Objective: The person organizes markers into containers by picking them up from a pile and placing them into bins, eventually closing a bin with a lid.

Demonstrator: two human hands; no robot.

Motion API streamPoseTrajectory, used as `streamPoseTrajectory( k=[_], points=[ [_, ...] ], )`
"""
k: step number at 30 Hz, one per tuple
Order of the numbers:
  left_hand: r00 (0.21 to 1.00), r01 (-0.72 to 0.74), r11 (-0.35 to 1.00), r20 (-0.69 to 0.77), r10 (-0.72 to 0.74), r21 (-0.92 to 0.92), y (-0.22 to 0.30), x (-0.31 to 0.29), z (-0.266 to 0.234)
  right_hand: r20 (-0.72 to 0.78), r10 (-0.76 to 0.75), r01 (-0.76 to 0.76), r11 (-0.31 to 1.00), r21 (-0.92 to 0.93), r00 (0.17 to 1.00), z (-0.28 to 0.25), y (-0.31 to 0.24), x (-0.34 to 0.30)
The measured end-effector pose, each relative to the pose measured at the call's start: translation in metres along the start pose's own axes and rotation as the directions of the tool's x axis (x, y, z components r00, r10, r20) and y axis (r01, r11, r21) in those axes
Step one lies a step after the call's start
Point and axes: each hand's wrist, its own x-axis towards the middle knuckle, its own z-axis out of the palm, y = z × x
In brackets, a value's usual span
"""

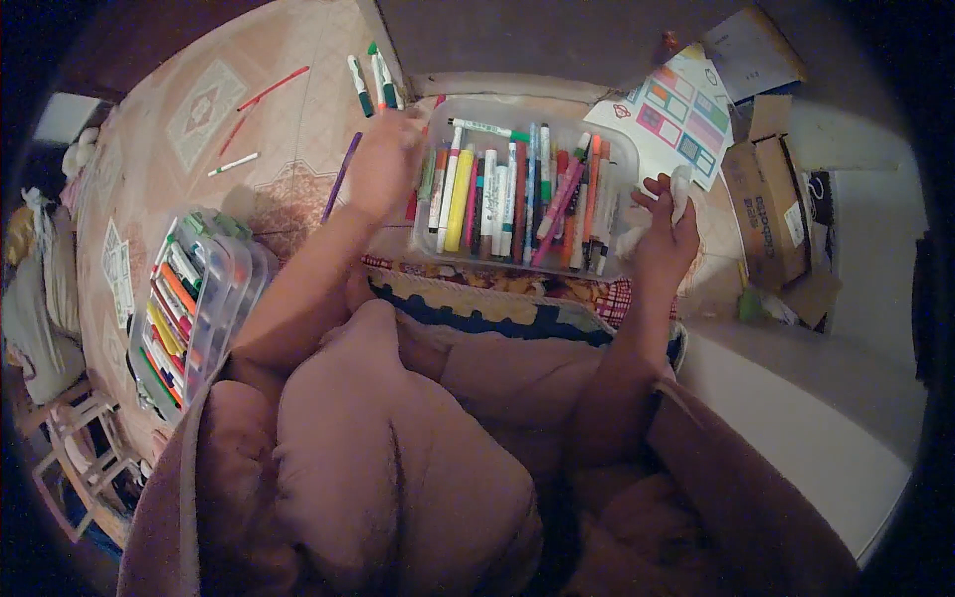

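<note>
Head view | left hand (383, 159) — perhaps touching marker bin (622, 149) edge

A brown cardboard box (771, 204) sits beside a sheet of colourful stickers (676, 119). Loose markers (373, 80) lie on the patterned floor (219, 109).

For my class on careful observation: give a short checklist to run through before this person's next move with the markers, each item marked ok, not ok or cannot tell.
1. Left hand at the clear marker tray, upper left corner: ok.
2. Left hand gripping a marker: cannot tell.
3. Right hand holds a white crumpled cloth: ok.
4. Markers in the tray lie roughly side by side: ok.
5. Loose green-capped markers lie outside the tray, on the mat: not ok.
6. Second marker case at left lies open: ok.
</note>
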Motion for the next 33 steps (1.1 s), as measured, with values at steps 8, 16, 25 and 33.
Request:
streamPoseTrajectory(
  k=[8,16,25,33],
  points=[
    [0.670,0.354,0.720,0.375,-0.641,0.597,-0.140,-0.039,-0.014,0.037,0.051,-0.057,0.986,0.159,0.998,0.009,-0.008,0.000],
    [0.940,0.275,0.931,0.268,-0.209,-0.241,0.035,-0.020,-0.039,0.250,0.282,-0.377,0.691,0.617,0.926,0.020,-0.001,-0.011],
    [0.753,-0.051,0.841,0.532,0.387,-0.539,0.111,-0.073,0.005,0.214,0.262,-0.335,0.645,0.687,0.941,0.028,-0.008,-0.017],
    [0.680,0.318,0.710,0.673,0.291,-0.628,0.107,-0.080,0.002,0.168,0.271,-0.298,0.560,0.773,0.948,0.027,-0.012,-0.017]
  ],
)
